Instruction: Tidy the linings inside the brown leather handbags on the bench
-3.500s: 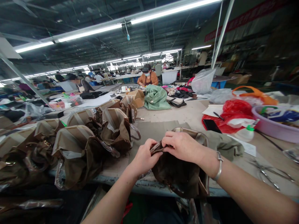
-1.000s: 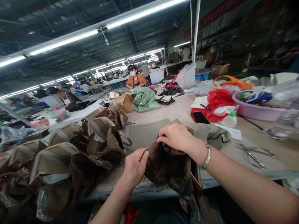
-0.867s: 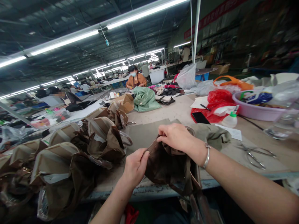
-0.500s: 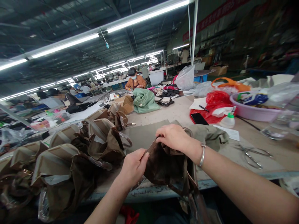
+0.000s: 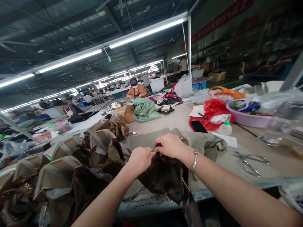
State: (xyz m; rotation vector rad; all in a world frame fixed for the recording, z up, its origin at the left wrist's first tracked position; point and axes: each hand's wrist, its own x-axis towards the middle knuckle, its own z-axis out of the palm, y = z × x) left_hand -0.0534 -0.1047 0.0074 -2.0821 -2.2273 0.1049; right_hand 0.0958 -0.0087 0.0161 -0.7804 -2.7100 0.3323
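Observation:
A dark olive-brown fabric bag [image 5: 163, 178] hangs between my hands over the table's front edge. My left hand [image 5: 141, 160] pinches the bag's upper edge, thumb and fingers pressed together. Close beside it, nearly touching, my right hand [image 5: 170, 145] is closed on the same edge with curled fingers and wears a silver bangle at the wrist. The exact part under the fingertips is hidden. Straps and clear plastic wrap dangle below the bag at the right. Left of my hands stand several similar half-made bags [image 5: 56, 171] with stiff beige panels.
Right of my hands lie olive cloth [image 5: 208, 145], scissors [image 5: 252, 160], a black phone [image 5: 198, 126] and a glue bottle [image 5: 225, 128]. A pink basin [image 5: 251, 119] stands behind them, near a red plastic bag [image 5: 214, 108]. Green cloth [image 5: 145, 109] lies farther back, before a seated co-worker [image 5: 136, 90].
My hands have drawn together along the bag's edge, so the stretch that showed between them is now covered. The bag has shifted slightly left and the view has tilted a little.

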